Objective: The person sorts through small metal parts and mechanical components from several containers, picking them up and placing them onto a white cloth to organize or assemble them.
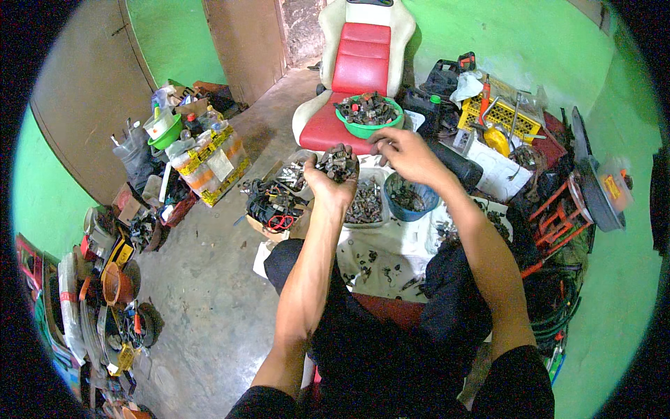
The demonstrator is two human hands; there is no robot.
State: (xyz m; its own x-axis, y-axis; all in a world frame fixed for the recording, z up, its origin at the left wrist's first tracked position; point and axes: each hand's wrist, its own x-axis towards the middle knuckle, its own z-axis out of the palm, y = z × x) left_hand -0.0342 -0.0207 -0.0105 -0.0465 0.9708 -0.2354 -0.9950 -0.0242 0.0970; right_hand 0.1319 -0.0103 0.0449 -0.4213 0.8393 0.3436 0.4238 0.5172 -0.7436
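Observation:
My left hand (326,186) is palm up and cupped around a heap of small dark metal pieces (339,165). To its right, my right hand (410,155) hovers above a blue tub (413,214), thumb and fingers drawn together; anything between them is too small to make out. Dark bits lie at the bottom of that tub. Below my left hand stands a clear plastic container holding many small metal pieces (364,204). Another tray of lighter metal pieces (293,174) is left of it. Ahead, a green basin (370,130) piled with dark parts rests on a red and white seat (314,126).
A white sheet (391,260) with scattered dark bits lies before my knees. Black cables with a red wire (279,222) fill a box at left. Tools, a yellow crate (513,119) and a red metal frame (558,220) crowd the right wall. A taped carton (213,164) stands at left.

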